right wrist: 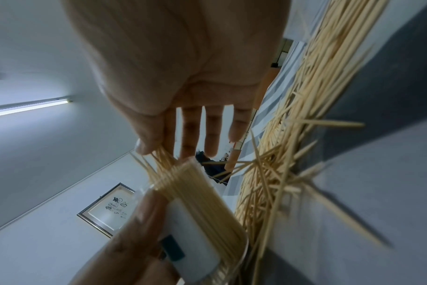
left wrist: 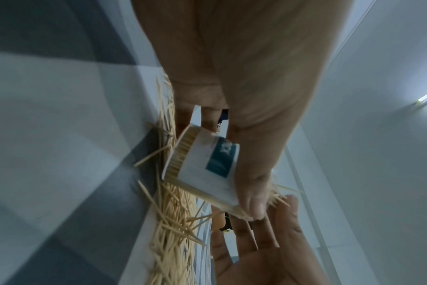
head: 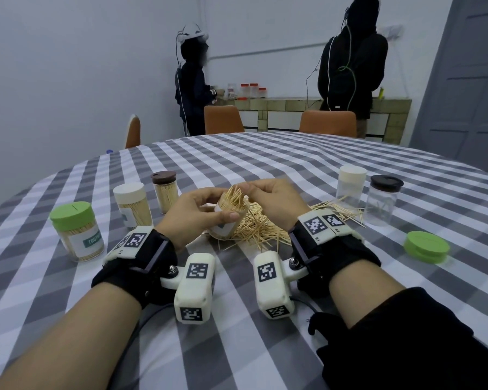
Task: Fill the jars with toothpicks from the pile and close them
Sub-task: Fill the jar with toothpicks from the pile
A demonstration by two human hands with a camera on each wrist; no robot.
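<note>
My left hand (head: 209, 206) grips a clear, white-labelled jar (head: 224, 220), tilted and packed with toothpicks, just above the table. The left wrist view shows the thumb lying along the jar (left wrist: 207, 165). My right hand (head: 255, 192) is at the jar's open mouth, thumb and forefinger pinching a few toothpicks (right wrist: 159, 156) that stick out of the jar (right wrist: 202, 208); the other fingers are straight. The loose toothpick pile (head: 261, 229) lies on the cloth under and right of the jar. A loose green lid (head: 426, 246) sits at the right.
Three filled, closed jars stand at the left: green lid (head: 76, 229), white lid (head: 131, 205), brown lid (head: 165, 192). Two empty lidded jars stand at the right: white lid (head: 350, 187), dark lid (head: 383, 201). The checked tablecloth (head: 265, 159) covers the table. Two people stand by the far counter.
</note>
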